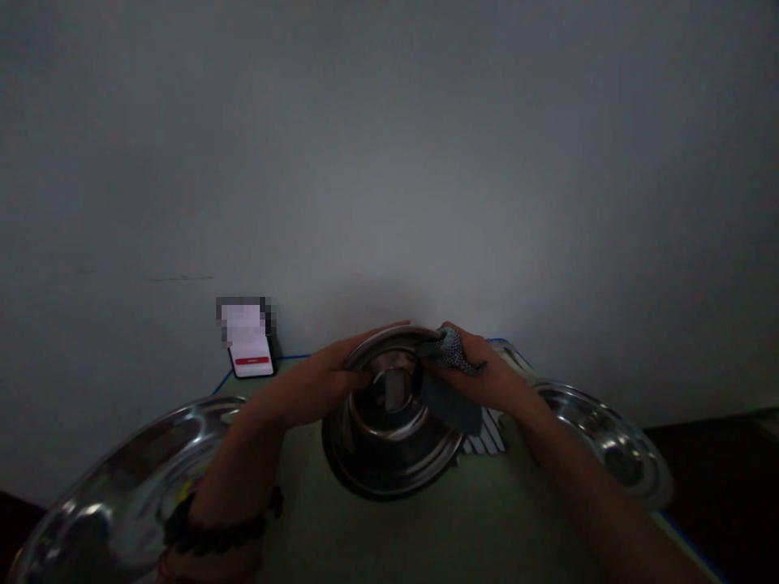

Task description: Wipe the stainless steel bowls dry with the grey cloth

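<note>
Two hands grip a tilted steel bowl [395, 478] above a green table [304, 519].

The left hand [325, 381], its forearm angled inward and a dark beaded bracelet [222, 527] at the wrist, closes partway around the bowl's left rim, thumb inside; the right hand [484, 373], fingers curled, pinches one patterned cloth [454, 349] against the opposite rim, its arm reaching in from the lower right. Three pieces of steelware are visible: the bowl, between the hands and touching both; a large basin [131, 487] outside the left forearm; and a smaller basin [608, 446] outside the right. One phone [252, 357] (screen lit, partly pixelated) leans beyond the left hand, near the wall [389, 162].
</note>
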A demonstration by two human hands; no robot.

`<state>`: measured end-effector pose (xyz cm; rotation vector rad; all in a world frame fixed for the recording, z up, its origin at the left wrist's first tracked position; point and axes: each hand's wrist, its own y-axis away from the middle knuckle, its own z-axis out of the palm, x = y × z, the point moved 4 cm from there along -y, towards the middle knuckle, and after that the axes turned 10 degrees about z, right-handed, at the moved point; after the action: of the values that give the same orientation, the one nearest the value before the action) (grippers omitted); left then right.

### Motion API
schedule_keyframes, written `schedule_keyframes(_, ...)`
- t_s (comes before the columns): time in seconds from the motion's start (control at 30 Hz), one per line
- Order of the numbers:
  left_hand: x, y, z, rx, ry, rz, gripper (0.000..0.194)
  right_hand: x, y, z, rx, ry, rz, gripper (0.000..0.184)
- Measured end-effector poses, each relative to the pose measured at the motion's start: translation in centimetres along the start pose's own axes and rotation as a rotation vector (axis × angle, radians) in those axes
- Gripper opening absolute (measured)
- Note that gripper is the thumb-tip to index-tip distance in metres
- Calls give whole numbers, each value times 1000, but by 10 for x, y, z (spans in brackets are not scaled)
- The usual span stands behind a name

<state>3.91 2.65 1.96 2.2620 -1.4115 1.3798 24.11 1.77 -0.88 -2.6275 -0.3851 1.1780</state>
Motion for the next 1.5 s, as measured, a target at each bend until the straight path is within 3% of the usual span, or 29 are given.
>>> schedule_keyframes(0.27, 8, 1, 4, -9, 36, -66, 73, 2, -1, 2, -28, 20, 5, 10)
schedule_keyframes(1.5, 8, -4, 13, -124, -35, -76, 63, -4, 1, 9, -122, 61, -65, 18)
